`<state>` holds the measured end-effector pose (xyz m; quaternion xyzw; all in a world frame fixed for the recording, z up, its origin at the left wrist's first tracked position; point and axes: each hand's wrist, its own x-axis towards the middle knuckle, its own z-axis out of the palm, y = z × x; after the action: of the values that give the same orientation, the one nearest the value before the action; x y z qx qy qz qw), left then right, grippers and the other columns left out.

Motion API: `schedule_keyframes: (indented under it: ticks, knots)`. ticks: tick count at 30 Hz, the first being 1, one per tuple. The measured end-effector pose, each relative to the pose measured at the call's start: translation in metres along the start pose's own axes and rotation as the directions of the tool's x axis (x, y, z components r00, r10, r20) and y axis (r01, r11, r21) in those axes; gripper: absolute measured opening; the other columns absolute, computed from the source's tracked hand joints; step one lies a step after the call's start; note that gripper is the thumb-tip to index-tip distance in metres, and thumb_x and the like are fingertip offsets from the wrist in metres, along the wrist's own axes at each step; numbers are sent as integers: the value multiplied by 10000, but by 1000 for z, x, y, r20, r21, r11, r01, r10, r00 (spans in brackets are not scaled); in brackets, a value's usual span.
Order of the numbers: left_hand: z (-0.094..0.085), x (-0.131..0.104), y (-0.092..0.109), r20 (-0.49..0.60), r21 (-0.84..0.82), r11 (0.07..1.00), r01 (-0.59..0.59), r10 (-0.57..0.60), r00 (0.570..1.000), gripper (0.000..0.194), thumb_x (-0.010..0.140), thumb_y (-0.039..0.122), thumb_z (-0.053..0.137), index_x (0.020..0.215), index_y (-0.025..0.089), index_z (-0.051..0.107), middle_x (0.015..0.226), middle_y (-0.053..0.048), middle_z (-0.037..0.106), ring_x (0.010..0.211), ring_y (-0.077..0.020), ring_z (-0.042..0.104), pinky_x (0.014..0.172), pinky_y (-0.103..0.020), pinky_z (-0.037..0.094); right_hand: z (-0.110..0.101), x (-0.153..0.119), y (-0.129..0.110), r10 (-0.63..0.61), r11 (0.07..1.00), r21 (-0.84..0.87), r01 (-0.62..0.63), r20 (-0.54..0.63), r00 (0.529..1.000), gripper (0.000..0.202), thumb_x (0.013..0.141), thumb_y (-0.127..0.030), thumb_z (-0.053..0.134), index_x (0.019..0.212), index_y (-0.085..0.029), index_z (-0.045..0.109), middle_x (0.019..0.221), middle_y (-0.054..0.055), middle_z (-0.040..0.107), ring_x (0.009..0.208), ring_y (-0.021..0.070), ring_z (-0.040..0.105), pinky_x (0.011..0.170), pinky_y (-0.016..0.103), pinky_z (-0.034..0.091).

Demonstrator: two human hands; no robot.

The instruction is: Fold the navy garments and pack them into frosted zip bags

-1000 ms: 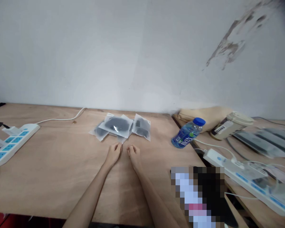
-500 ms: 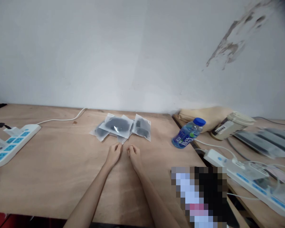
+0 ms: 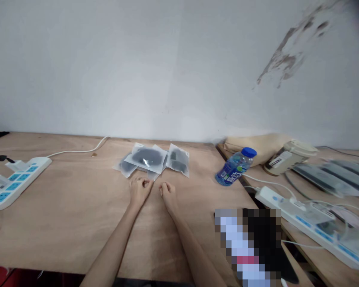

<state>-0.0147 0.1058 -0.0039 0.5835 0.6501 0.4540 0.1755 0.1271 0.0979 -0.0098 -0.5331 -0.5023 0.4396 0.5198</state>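
Several frosted, translucent bags with dark contents lie at the table's far side. One bag (image 3: 146, 157) rests over others in an overlapping pile, and another bag (image 3: 178, 160) is at the right. Just in front of the pile, my left hand (image 3: 140, 192) rests on the wooden table (image 3: 62, 223), thumb apart from the bent fingers, nothing held. My right hand (image 3: 168, 194) is beside it with fingers curled in and nothing visible in them. A small gap separates the hands.
A blue-capped bottle (image 3: 235, 166) leans at the right, before a beige pouch (image 3: 254, 146) and a coffee cup (image 3: 288, 157). Power strips stand left (image 3: 20, 181) and right (image 3: 309, 227). A pixelated flat object (image 3: 242, 247) lies near front right.
My left hand has opened, its fingers moving leftward away from the thumb. My right hand stays curled in nearly the same place. The view has shifted slightly.
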Motion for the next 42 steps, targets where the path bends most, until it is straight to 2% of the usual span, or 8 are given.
schedule_keyframes:
  ticks: [7,14,19,26,29,37,40,42]
  knots:
    - [11,-4,5,48,-150,985,80,-74,996,234,741,377,614,618,185,669,698,-54,660,770,-220,590,729,-308,399,-1,1,1,33,999,39,-34,18,999,247,764,-399,484,613,-221,565,436,-51,478,450,136,472,449,238,341]
    - [13,-19,18,163,-395,895,208,-154,975,367,765,474,571,622,146,656,583,-20,621,564,-144,541,575,-252,400,0,4,-2,107,987,111,-120,118,987,378,794,-574,483,739,-206,549,468,-53,531,324,107,427,333,222,312]
    - [6,-41,30,205,-490,832,262,-182,962,390,733,516,606,620,144,637,591,-31,624,573,-143,546,589,-256,421,-6,-20,-12,112,982,129,-140,202,973,390,791,-586,530,693,-209,516,457,-68,489,315,79,393,317,197,281]
    - [-35,-112,29,246,-465,830,307,-212,946,321,743,451,638,628,152,635,606,-4,571,617,-141,517,634,-250,406,-20,-89,-18,139,987,41,-158,294,946,361,840,-526,538,684,-201,523,454,-76,465,339,61,373,359,190,273]
    - [-55,-142,26,263,-405,854,325,-232,937,272,767,408,622,651,162,630,651,-4,566,658,-150,514,649,-250,398,-30,-105,-18,182,983,-27,-182,296,938,367,855,-523,511,670,-206,502,474,-65,481,349,64,390,369,193,279]
    - [-113,-168,3,363,-206,923,324,-236,902,272,820,397,585,647,187,579,701,-14,550,711,-167,525,685,-265,393,-65,-88,-24,254,967,-70,-247,143,956,409,819,-577,518,633,-214,476,471,-59,472,352,77,396,371,208,301]
    - [-127,-171,4,404,-140,949,281,-204,892,291,850,398,556,641,196,566,715,-24,566,719,-174,543,689,-272,402,-70,-74,-21,225,970,-113,-214,92,970,443,835,-583,493,590,-213,474,430,-60,431,349,86,393,384,217,314]
    - [-131,-173,9,471,-79,972,223,-161,867,327,876,414,534,633,199,576,731,-37,594,735,-184,565,715,-286,413,-68,-70,-20,194,971,-148,-186,38,980,409,845,-573,481,703,-196,554,496,-37,520,358,102,429,396,233,349]
